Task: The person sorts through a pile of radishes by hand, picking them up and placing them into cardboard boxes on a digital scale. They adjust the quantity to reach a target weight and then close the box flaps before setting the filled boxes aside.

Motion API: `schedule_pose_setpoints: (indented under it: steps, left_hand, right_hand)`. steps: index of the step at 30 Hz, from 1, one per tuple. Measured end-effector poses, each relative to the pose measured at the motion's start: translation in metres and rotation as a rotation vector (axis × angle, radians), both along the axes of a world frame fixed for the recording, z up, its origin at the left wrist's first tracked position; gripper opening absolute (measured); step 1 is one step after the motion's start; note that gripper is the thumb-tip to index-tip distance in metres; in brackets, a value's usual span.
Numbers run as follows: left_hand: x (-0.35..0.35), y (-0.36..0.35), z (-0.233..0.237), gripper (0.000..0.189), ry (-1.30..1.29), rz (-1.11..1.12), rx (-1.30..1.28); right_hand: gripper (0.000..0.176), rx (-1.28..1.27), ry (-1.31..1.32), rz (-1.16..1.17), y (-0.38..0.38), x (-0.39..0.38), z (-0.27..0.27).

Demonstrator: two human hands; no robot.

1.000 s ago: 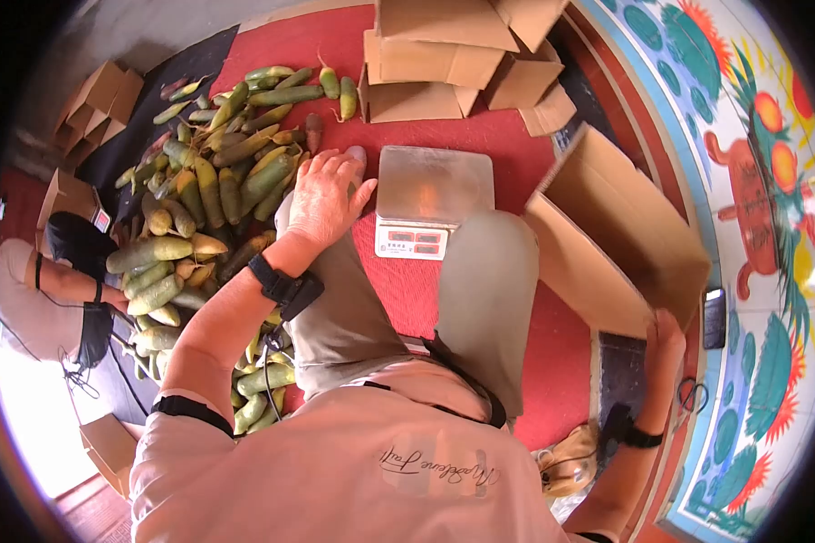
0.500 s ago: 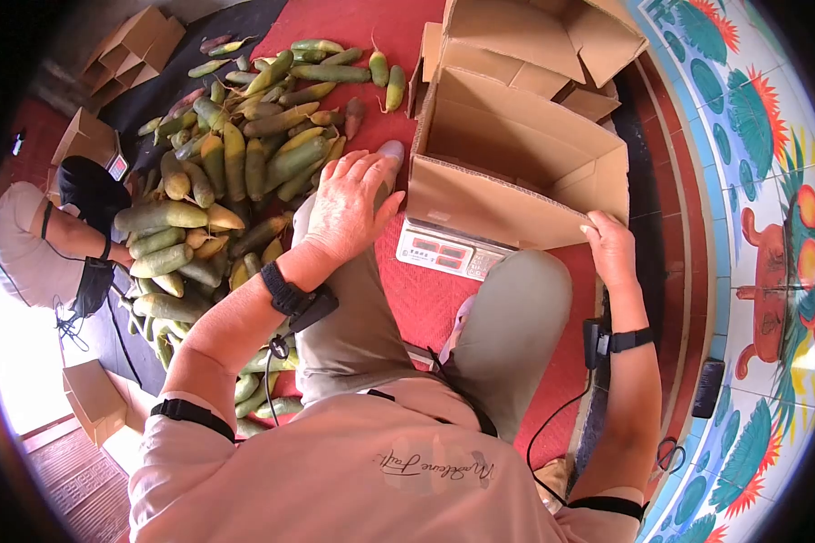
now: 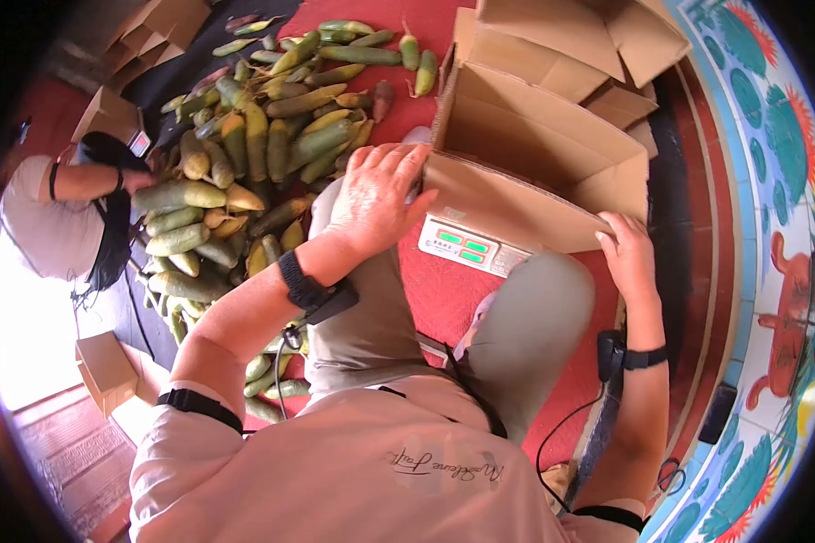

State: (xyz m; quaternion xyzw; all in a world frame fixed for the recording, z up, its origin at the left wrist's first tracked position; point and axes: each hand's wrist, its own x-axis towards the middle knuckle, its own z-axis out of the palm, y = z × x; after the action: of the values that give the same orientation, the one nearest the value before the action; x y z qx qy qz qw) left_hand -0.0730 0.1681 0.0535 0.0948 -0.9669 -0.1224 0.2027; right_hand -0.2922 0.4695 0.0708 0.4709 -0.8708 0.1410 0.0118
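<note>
An open-topped cardboard box (image 3: 525, 204) stands tilted on a white electronic scale (image 3: 471, 246), whose display windows glow green. My right hand (image 3: 627, 253) grips the near right corner of the box, thumb on the outside and fingers over the rim. At the box's left end is my left hand (image 3: 376, 199), its fingers stretched out and its thumb overlapping the near wall. The palm side of that hand is hidden. To the left of it lies a big heap of long green radishes (image 3: 255, 140), some with yellowish skin and thin root tails.
More cardboard boxes (image 3: 552, 41) stand behind the first one. On the left a co-worker (image 3: 50, 217) bends toward the heap. A red carpet (image 3: 435, 294) runs under the scale and my knees. A painted tile wall (image 3: 765, 181) curves along the right.
My left hand has moved right, up against the box's left end. The scale's display has turned from red to green. My view has shifted slightly.
</note>
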Motion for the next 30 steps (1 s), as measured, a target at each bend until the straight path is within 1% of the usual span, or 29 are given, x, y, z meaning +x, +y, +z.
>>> schedule_pose_setpoints:
  steps: [1, 3, 5, 9, 11, 13, 14, 15, 18, 19, 21, 23, 25, 27, 28, 29, 30]
  left_hand:
    - [0.0, 0.0, 0.0, 0.055, -0.007, 0.024, -0.012]
    - [0.002, 0.0, -0.002, 0.055, 0.042, 0.029, 0.035]
    - [0.004, 0.001, -0.007, 0.052, 0.112, -0.013, 0.045]
    - [0.011, 0.006, -0.009, 0.051, 0.182, -0.061, 0.06]
    - [0.014, 0.006, -0.008, 0.05, 0.188, -0.039, 0.085]
    - [0.017, 0.003, -0.006, 0.048, 0.223, -0.051, 0.206]
    - [0.02, 0.002, -0.006, 0.045, 0.288, -0.035, 0.209]
    - [0.025, -0.002, -0.004, 0.045, 0.291, -0.022, 0.2]
    - [0.052, -0.013, -0.006, 0.039, 0.43, 0.027, 0.305]
    - [0.065, -0.021, -0.009, 0.037, 0.399, 0.067, 0.32]
    - [0.094, -0.04, -0.028, 0.033, 0.34, 0.27, 0.333]
    - [0.131, -0.065, -0.059, 0.029, 0.278, 0.474, 0.279]
    - [0.172, -0.087, -0.09, 0.026, 0.194, 0.664, 0.295]
    - [0.216, -0.107, -0.124, 0.026, 0.143, 0.748, 0.173]
    - [0.237, -0.115, -0.137, 0.026, 0.116, 0.789, 0.15]
    - [0.257, -0.121, -0.147, 0.027, 0.085, 0.83, 0.124]
    - [0.272, -0.126, -0.154, 0.027, 0.026, 0.917, 0.099]
  right_hand:
    - [0.026, -0.012, -0.007, 0.024, -0.004, 0.004, 0.005]
    - [0.032, -0.03, 0.019, 0.008, -0.006, 0.016, 0.015]
    - [0.036, -0.053, 0.067, 0.007, -0.006, 0.025, 0.018]
    - [0.029, -0.14, 0.145, 0.025, -0.007, 0.053, 0.021]
    - [0.027, -0.146, 0.144, 0.082, -0.006, 0.071, 0.016]
    - [0.025, -0.151, 0.15, 0.127, -0.001, 0.082, 0.008]
    - [0.024, -0.152, 0.136, 0.119, 0.002, 0.085, 0.003]
    - [0.022, -0.152, 0.122, 0.11, 0.004, 0.088, 0.0]
    - [0.022, -0.13, 0.155, 0.097, 0.011, 0.091, -0.004]
    - [0.021, -0.127, 0.165, 0.088, 0.013, 0.091, -0.004]
    - [0.02, -0.115, 0.188, 0.102, 0.019, 0.09, -0.008]
    - [0.02, -0.102, 0.207, 0.12, 0.024, 0.088, -0.013]
    - [0.018, -0.103, 0.227, 0.091, 0.029, 0.086, -0.018]
    - [0.016, -0.113, 0.238, 0.093, 0.032, 0.085, -0.018]
    - [0.015, -0.145, 0.228, 0.048, 0.034, 0.084, -0.02]
    - [0.015, -0.178, 0.214, 0.005, 0.035, 0.084, -0.022]
    - [0.015, -0.179, 0.21, 0.009, 0.036, 0.083, -0.024]
